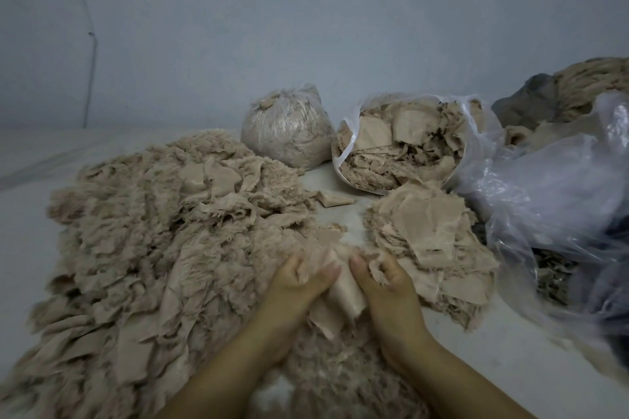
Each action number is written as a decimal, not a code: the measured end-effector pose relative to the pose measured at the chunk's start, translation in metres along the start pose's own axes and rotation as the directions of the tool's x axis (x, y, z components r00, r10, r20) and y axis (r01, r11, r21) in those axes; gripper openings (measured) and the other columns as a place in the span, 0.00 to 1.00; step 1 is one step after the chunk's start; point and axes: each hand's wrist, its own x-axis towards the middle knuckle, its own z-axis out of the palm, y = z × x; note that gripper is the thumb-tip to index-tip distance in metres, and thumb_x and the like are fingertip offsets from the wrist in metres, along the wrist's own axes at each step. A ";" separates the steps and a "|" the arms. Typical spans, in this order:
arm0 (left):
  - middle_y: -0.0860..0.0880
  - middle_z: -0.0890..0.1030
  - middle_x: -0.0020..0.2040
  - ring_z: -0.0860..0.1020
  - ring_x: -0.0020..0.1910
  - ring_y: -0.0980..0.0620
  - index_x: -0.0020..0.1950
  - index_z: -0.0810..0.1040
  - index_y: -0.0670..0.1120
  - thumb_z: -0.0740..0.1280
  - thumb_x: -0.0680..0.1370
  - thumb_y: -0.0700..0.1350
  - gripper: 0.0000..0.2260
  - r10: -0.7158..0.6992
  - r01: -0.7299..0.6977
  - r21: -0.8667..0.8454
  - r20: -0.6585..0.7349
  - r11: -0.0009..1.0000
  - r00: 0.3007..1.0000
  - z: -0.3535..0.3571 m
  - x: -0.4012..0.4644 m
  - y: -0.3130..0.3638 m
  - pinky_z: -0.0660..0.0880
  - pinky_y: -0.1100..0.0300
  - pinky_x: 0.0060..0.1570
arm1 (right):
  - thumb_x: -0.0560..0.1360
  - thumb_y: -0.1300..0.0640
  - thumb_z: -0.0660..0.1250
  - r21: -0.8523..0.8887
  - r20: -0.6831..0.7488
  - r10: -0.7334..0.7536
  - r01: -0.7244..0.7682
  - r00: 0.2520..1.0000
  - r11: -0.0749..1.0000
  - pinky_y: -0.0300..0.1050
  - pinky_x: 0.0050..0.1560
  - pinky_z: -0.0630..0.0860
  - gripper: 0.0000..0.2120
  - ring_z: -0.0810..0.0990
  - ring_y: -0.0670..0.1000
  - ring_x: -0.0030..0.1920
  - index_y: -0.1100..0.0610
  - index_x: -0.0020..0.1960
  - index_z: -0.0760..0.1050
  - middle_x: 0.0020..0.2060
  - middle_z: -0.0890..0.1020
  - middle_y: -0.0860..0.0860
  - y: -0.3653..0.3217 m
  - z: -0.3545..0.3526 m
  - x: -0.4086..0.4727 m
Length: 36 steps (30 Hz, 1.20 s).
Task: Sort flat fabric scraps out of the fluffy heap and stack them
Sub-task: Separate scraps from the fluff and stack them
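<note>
A big heap of beige fluffy scraps (163,231) spreads over the left and middle of the white surface. To its right lies a stack of flat beige fabric scraps (432,238). Both hands meet at the heap's near right edge. My left hand (296,286) and my right hand (384,286) each pinch one side of the same flat beige scrap (343,296), which hangs between them just left of the stack. Fluffy fibres stick out from under my right fingers.
A tied clear bag of fluff (286,129) stands at the back. An open bag of scraps (401,143) sits beside it. Crumpled clear plastic (558,194) and more fabric (592,85) fill the right side. One loose scrap (332,199) lies between heap and bags.
</note>
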 end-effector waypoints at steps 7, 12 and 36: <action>0.48 0.77 0.31 0.73 0.32 0.50 0.39 0.75 0.42 0.61 0.80 0.41 0.11 0.270 -0.218 0.211 -0.262 0.953 0.927 0.000 0.006 0.007 0.71 0.61 0.31 | 0.76 0.54 0.67 0.151 0.012 0.128 -0.128 0.992 0.980 0.42 0.46 0.79 0.10 0.84 0.50 0.46 0.61 0.51 0.79 0.44 0.86 0.51 0.001 -0.005 0.005; 0.39 0.80 0.40 0.76 0.39 0.48 0.44 0.77 0.41 0.63 0.78 0.48 0.11 0.297 -0.270 0.385 -0.011 0.882 0.955 0.009 -0.006 0.001 0.74 0.51 0.41 | 0.71 0.49 0.71 0.111 0.235 0.229 -0.261 0.944 0.959 0.47 0.50 0.79 0.16 0.84 0.56 0.46 0.63 0.48 0.81 0.44 0.85 0.59 -0.007 -0.009 0.003; 0.44 0.76 0.30 0.73 0.28 0.50 0.38 0.79 0.41 0.64 0.78 0.39 0.10 0.154 -0.144 0.069 -0.170 0.987 0.973 0.003 0.002 0.008 0.72 0.60 0.30 | 0.73 0.58 0.70 0.065 0.130 0.091 -0.100 0.987 0.993 0.41 0.33 0.76 0.10 0.79 0.48 0.32 0.52 0.33 0.81 0.32 0.82 0.52 -0.014 -0.007 0.005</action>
